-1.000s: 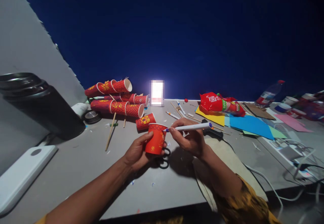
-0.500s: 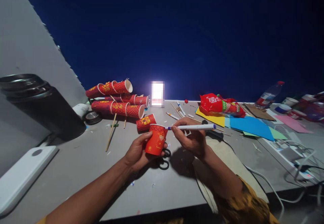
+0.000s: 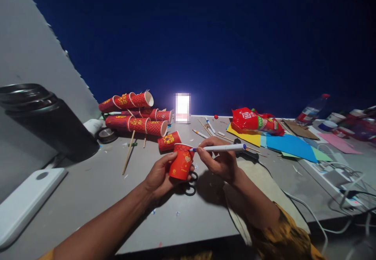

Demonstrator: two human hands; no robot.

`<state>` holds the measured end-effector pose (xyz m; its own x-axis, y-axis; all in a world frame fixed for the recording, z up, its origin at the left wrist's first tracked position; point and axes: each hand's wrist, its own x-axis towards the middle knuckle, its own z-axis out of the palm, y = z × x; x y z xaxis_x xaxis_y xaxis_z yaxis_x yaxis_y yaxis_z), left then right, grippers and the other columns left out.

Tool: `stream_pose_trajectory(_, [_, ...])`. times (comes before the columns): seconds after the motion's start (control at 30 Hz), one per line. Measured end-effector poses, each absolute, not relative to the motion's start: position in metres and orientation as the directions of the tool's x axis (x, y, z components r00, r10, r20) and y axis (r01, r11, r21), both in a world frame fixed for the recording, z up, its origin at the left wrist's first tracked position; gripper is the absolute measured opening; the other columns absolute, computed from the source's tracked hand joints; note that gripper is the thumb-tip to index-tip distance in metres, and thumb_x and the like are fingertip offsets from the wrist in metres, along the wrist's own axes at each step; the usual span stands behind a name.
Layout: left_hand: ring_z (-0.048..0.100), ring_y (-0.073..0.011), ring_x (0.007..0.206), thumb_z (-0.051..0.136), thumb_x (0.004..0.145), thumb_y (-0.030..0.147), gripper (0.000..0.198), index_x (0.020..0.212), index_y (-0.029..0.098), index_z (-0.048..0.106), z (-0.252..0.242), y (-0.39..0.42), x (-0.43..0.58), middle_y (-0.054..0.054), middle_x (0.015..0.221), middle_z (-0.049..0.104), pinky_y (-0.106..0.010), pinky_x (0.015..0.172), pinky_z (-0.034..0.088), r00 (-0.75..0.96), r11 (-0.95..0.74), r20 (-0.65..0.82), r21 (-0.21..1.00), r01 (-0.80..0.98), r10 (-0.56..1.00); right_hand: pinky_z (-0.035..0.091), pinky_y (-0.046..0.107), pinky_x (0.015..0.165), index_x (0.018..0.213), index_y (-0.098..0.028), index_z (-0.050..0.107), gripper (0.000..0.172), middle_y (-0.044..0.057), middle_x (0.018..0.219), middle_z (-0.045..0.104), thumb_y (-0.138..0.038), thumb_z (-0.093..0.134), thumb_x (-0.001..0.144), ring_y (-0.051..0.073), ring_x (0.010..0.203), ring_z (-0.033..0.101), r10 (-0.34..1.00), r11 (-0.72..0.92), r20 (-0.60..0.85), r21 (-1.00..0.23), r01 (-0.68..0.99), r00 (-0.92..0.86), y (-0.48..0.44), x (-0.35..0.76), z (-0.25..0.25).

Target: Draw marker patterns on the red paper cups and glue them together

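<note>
My left hand (image 3: 161, 176) is wrapped round a red paper cup (image 3: 179, 167), held upright with a slight tilt above the table. A scalloped pattern is drawn in dark lines below the cup's rim. Pinched in my right hand (image 3: 219, 160) is a white marker (image 3: 225, 148) with a purple end. Its tip meets the cup's side near the rim, at the right. Partly hidden behind the cup and my left fingers lie scissors (image 3: 190, 190) with dark handles. Just behind the cup, another red paper cup (image 3: 169, 141) lies on its side.
Stacked red cups (image 3: 133, 125) with sticks lie at the back left, near a black thermos (image 3: 49, 123) and a white power bank (image 3: 29, 205). At right are a red packet (image 3: 252, 121), coloured paper (image 3: 290, 146), a glue gun (image 3: 246, 155) and cables.
My right hand has moved slightly left, bringing the marker's tip from the cup's right edge onto its side. My left hand and the cup stay almost in place.
</note>
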<state>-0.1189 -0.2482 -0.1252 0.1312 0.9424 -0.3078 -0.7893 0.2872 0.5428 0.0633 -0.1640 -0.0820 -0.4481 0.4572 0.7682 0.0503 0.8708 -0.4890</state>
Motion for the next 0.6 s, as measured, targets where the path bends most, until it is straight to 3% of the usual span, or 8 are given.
stream_pose_trajectory(0.43, [0.072, -0.0288, 0.081, 0.054, 0.094, 0.033, 0.039, 0.112, 0.001, 0.067, -0.1287, -0.2476, -0.1226, -0.022, 0.092, 0.073, -0.04, 0.068, 0.06, 0.172, 0.293, -0.262, 0.548, -0.784, 0.95, 0.041, 0.023, 0.05, 0.082, -0.021, 0.063, 0.011, -0.003, 0.067, 0.063, -0.014, 0.065, 0.091, 0.01, 0.054, 0.052, 0.414, 0.9, 0.806, -0.433, 0.056, -0.423, -0.1624, 0.0648, -0.0797])
stream_pose_trajectory(0.6, [0.07, -0.0267, 0.08, 0.057, 0.094, 0.037, 0.039, 0.113, 0.003, 0.065, -0.1235, -0.2497, -0.1204, -0.02, 0.089, 0.072, -0.037, 0.067, 0.059, 0.153, 0.291, -0.287, 0.536, -0.793, 0.946, 0.042, 0.024, 0.05, 0.086, -0.02, 0.064, 0.008, -0.001, 0.071, 0.064, -0.014, 0.065, 0.091, 0.01, 0.055, 0.054, 0.431, 0.901, 0.841, -0.423, 0.099, -0.328, -0.1621, 0.0657, -0.0789])
